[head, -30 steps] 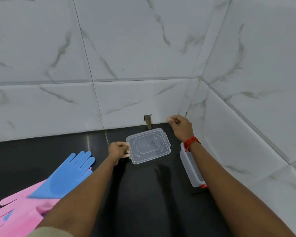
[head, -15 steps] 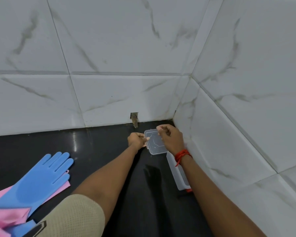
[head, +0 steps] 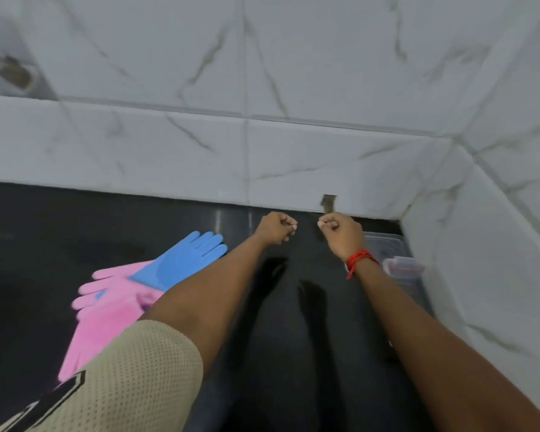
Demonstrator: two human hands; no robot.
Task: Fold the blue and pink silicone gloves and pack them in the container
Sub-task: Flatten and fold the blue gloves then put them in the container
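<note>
A blue silicone glove (head: 184, 260) lies flat on the black counter, fingers toward the wall, overlapping a pink glove (head: 106, 304) beneath it. At the right, against the side wall, stands the clear plastic container (head: 402, 269), with its clear lid (head: 384, 244) lying flat just beyond it in the corner. My left hand (head: 276, 227) and my right hand (head: 340, 233) hover over the counter near the back wall, both curled into fists with nothing in them. A red thread circles my right wrist.
White marble-look tiles form the back wall and the right side wall (head: 496, 244), which meet in a corner. A small chipped notch (head: 328, 204) shows at the base of the back wall. My beige mesh sleeve (head: 122, 375) covers the lower left.
Both hands have let go of the clear lid, which now lies in the corner beside the container. The hands have drawn back left as fists, and the view has swung left.
</note>
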